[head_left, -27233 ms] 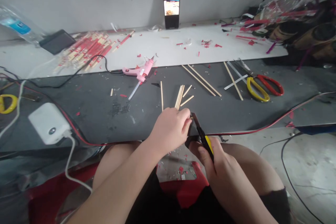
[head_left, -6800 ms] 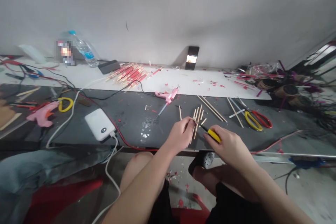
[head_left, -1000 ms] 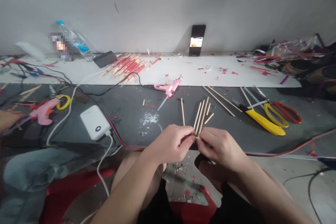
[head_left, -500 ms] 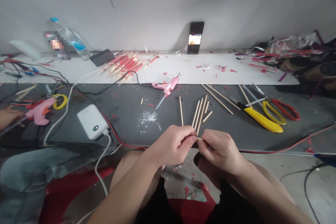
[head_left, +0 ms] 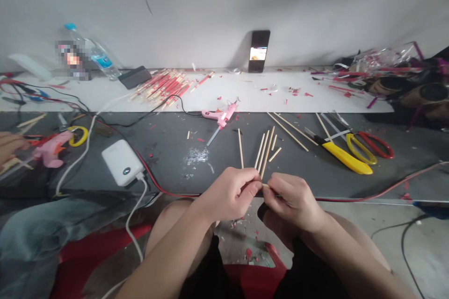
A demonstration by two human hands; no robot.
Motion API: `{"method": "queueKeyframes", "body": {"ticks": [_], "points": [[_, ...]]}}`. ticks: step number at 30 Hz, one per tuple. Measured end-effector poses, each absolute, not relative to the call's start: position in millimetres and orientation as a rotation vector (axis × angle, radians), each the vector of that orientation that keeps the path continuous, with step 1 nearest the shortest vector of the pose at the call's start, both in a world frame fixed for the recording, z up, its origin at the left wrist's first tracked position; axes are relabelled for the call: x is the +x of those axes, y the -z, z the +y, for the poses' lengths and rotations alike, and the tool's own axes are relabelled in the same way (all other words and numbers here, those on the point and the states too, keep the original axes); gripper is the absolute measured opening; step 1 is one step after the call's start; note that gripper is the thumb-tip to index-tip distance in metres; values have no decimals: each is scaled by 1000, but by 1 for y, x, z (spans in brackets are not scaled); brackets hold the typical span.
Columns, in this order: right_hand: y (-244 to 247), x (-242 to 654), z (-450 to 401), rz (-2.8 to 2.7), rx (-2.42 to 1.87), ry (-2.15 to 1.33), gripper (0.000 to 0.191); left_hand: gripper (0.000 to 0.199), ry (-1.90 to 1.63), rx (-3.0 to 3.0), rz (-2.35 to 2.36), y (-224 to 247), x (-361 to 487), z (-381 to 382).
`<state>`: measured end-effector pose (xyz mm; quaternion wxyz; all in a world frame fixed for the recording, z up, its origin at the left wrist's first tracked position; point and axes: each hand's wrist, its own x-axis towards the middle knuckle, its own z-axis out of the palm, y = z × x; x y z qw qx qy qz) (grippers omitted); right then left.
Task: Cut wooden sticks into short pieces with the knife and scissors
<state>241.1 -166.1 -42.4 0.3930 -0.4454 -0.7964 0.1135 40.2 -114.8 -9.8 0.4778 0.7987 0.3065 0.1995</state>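
My left hand (head_left: 236, 192) and my right hand (head_left: 293, 198) meet over the front edge of the grey table. Both are closed, pinching a short wooden stick (head_left: 265, 185) whose middle shows between the fingertips. Just beyond my hands several thin wooden sticks (head_left: 267, 152) lie side by side, with a separate stick (head_left: 240, 147) to their left. Two short pieces (head_left: 275, 154) are at their right. A pink glue gun (head_left: 221, 116) with a clear glue stick in it rests farther back on the table.
At the right lie a yellow cutter (head_left: 345, 156) and scissors (head_left: 363, 147). A white power bank (head_left: 122, 162) with cables sits at left. Red-wrapped sticks (head_left: 163, 86), a propped phone (head_left: 258, 51) and a bottle (head_left: 101, 60) are behind. A co-worker's hand (head_left: 12, 145) is far left.
The view has shifted slightly, so the table items appear a little farther left. My hands keep the same pinch on the stick. The co-worker's hand at far left has moved slightly.
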Motion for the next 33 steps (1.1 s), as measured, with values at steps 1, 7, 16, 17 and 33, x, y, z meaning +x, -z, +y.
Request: {"method": "queueKeyframes", "body": {"ticks": [1,7,16,17,33], "points": [[43,241,-166,-2022,-1129,-282,37,20,-490,1949,746,10,40,-115],[46,240,-170,-2032,-1131,-250,36,21,-508,1932,735,10,39,-117],[27,289,-156,-2076,-1438,-262,12,19,-575,2055,899,18,55,-116],[25,308,-154,-2035,-1565,-186,26,18,-579,2067,939,20,58,-115],[25,361,-190,-1668,-2258,-187,28,25,-376,2552,1143,43,88,-126]]}}
